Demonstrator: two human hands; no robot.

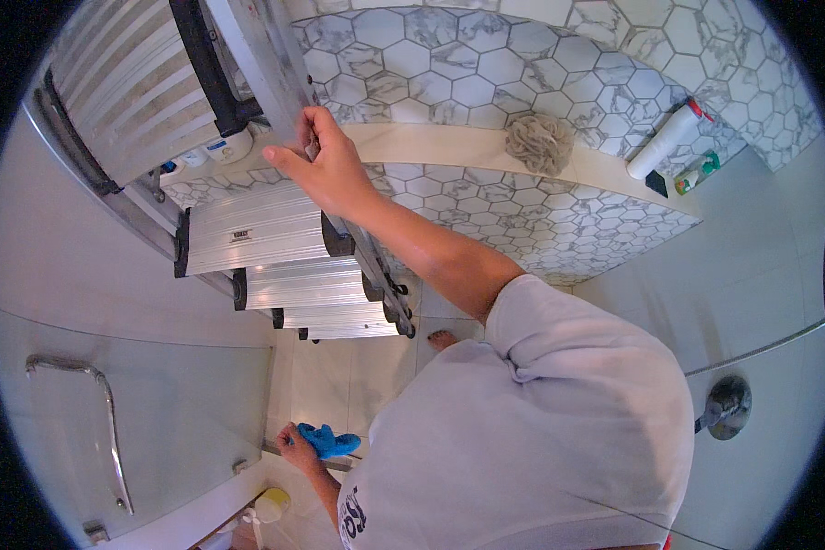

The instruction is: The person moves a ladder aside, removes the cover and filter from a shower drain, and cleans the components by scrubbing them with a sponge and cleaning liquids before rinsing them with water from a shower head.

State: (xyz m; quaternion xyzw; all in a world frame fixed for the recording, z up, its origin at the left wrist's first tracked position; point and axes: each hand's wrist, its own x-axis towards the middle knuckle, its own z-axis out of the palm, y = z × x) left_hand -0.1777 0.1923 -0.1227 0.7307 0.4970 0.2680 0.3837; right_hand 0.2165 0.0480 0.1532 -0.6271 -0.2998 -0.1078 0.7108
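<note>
An aluminium stepladder (289,78) with ridged, flat steps stands at the upper left. My right hand (325,165) reaches across to its side rail; the fingers curl round the rail's edge and the thumb sticks out over it. Low at my side, my left hand (295,447) is closed on a bunched blue cloth (332,442), whose loose end hangs out to the right. Part of my bare foot (442,339) shows on the floor near the ladder's base.
A tiled ledge (412,144) carries a grey bath pouf (539,144), a white bottle (665,139), a small green-topped bottle (698,172) and white containers (229,147) behind the ladder. A glass door (192,412) has a metal handle (110,422). A round shower valve (729,408) is at right.
</note>
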